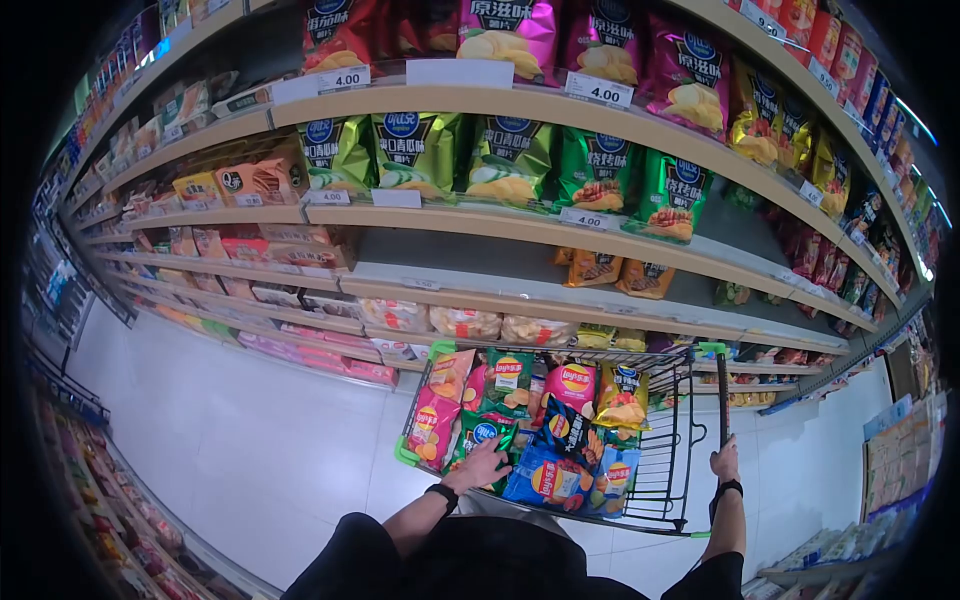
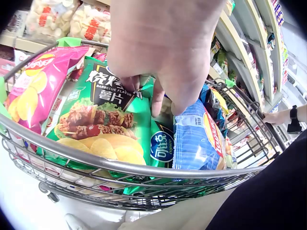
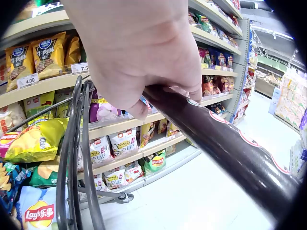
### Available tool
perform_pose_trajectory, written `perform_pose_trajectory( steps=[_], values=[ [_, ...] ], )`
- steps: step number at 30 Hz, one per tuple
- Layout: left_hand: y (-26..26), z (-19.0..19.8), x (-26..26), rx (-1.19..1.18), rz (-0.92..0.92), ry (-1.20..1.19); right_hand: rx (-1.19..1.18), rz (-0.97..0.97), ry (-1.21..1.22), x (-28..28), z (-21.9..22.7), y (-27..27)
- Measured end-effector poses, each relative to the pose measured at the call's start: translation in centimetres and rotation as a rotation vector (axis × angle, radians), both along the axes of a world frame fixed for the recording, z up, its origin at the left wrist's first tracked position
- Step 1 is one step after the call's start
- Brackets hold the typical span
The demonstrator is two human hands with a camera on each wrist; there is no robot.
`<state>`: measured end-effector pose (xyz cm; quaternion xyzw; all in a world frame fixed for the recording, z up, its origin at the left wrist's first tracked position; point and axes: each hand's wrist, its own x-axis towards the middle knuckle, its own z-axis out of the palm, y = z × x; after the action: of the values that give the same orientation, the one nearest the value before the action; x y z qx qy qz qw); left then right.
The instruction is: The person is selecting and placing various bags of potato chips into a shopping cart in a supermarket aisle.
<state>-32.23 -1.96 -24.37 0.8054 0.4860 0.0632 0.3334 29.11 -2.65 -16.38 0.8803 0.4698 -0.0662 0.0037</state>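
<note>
In the head view the left hand (image 1: 480, 468) lies over a green barbecue-flavour chip bag (image 1: 466, 440) in the shopping cart (image 1: 676, 462), fingers spread. The left wrist view shows this hand (image 2: 160, 52) from behind, fingertips down at the upper edge of the green bag (image 2: 103, 120), beside a second green bag (image 2: 162, 146) and a blue Lay's bag (image 2: 197, 141); their exact contact is partly hidden. The right hand (image 1: 725, 462) grips the cart's dark handle bar (image 1: 724, 400). Up close, the right hand (image 3: 144, 57) has its fingers curled round that bar (image 3: 225, 148).
Several more chip bags fill the cart's left part, among them a yellow one (image 1: 622, 398) and a pink one (image 1: 572, 385). Stocked shelves (image 1: 430, 100) curve around the far side of the cart. White floor (image 1: 240, 430) stretches to the left, with another shelf at the lower left.
</note>
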Motion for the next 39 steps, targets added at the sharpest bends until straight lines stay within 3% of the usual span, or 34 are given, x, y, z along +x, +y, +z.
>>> perform_pose_trajectory(
  steps=[14, 17, 20, 21, 24, 25, 29, 31, 33, 35, 38, 39],
  values=[
    [-0.7, 0.1, -1.6, -0.013, 0.036, -0.072, -0.079, -0.054, 0.103, -2.1, 1.6, 0.4],
    [-0.1, 0.6, -2.3, -0.060, 0.007, -0.088, 0.008, -0.011, -0.016, -4.1, 2.8, 1.2],
    [1.0, 0.9, -3.3, -0.121, -0.040, -0.108, 0.293, 0.123, -0.098, -7.1, 5.2, 3.7],
    [1.3, 0.5, -3.5, 0.002, -0.069, -0.125, 0.316, 0.128, 0.042, -8.9, 7.4, 4.8],
    [3.5, 3.5, -3.9, -0.133, -0.075, -0.126, 0.566, 0.370, 0.063, -11.3, 8.4, 8.0],
    [4.6, 4.3, -3.9, -0.030, -0.122, -0.212, 0.593, 0.393, 0.120, -13.3, 9.8, 9.1],
    [9.8, 13.6, -3.2, 0.140, -0.011, -0.320, 0.638, 0.515, 0.238, -21.4, 15.6, 13.5],
    [12.4, 19.3, -2.6, 0.232, 0.083, -0.426, 0.557, 0.465, 0.500, -25.0, 17.9, 15.7],
    [15.7, 22.2, -2.1, 0.335, 0.151, -0.553, 0.681, 0.673, 0.362, -26.8, 18.2, 18.3],
    [18.9, 25.4, -1.4, 0.289, 0.229, -0.726, 0.771, 0.745, 0.318, -29.0, 20.2, 20.1],
    [23.4, 29.0, -0.2, 0.299, 0.292, -0.909, 0.773, 0.739, 0.413, -30.3, 22.9, 22.4],
    [24.4, 30.2, 0.2, 0.341, 0.306, -0.872, 0.784, 0.737, 0.447, -30.6, 24.0, 22.8]
  ],
)
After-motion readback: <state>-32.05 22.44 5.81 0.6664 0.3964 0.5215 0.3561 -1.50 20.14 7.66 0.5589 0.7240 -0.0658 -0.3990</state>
